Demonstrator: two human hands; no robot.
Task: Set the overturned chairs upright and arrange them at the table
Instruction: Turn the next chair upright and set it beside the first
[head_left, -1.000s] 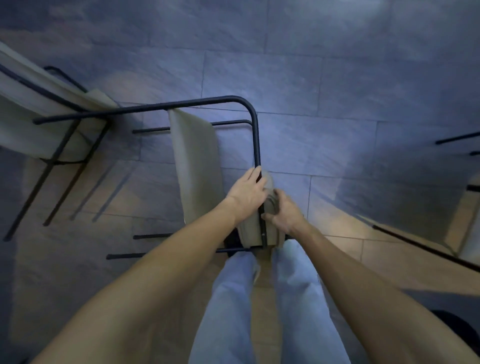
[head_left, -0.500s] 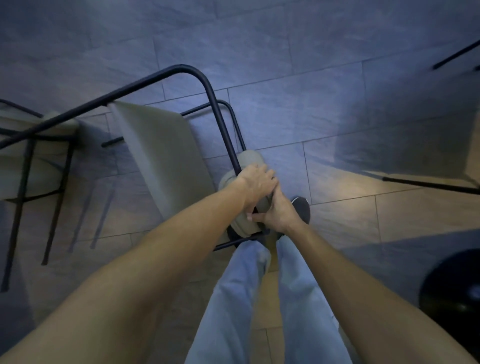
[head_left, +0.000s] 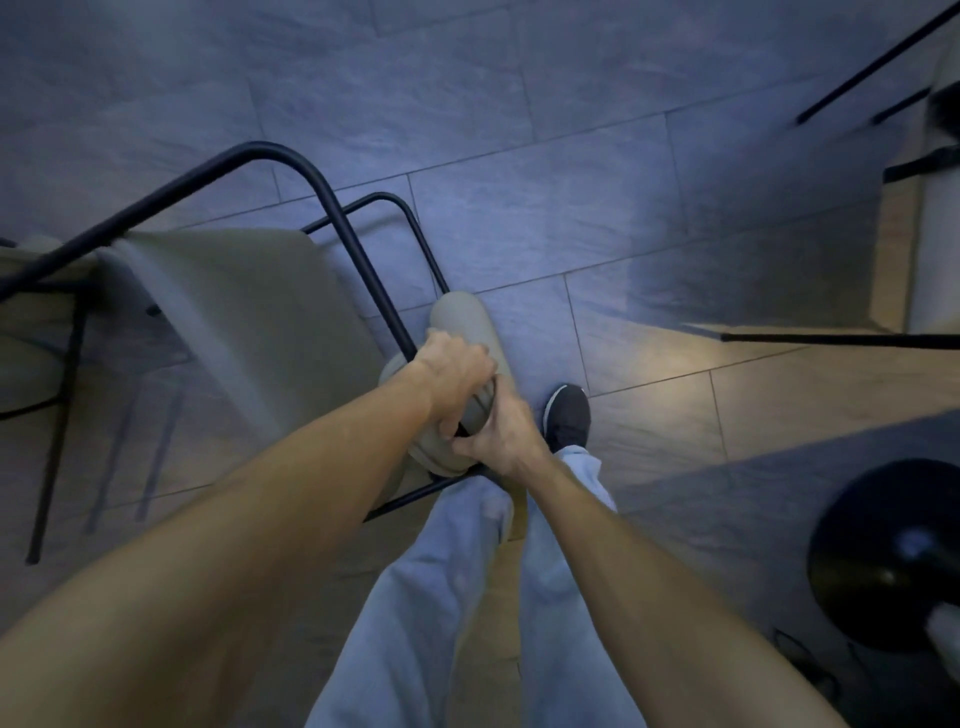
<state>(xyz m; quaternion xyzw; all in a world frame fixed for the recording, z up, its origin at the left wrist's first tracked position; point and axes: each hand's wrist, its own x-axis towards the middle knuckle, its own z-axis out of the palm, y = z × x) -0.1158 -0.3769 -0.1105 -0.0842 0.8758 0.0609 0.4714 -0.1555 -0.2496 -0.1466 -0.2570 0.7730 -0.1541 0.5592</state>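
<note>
A chair (head_left: 244, 306) with a beige seat and a thin black metal frame tilts in front of me, its padded backrest (head_left: 462, 322) nearest my body. My left hand (head_left: 457, 374) is closed over the top of that backrest and frame. My right hand (head_left: 501, 431) grips the backrest's lower end just beside the left one. A second chair (head_left: 36, 364) of the same kind lies at the far left, partly cut off by the frame edge.
Grey and tan floor tiles lie all around. My legs and one dark shoe (head_left: 569, 415) are just below the held chair. A black round base (head_left: 893, 556) sits at the lower right. Black chair legs (head_left: 841, 339) and a pale upright surface show at the right edge.
The chair has swung and tipped, its backrest rising toward me while both hands keep hold. My view has turned right, so the second chair slid to the left edge and the black base appeared.
</note>
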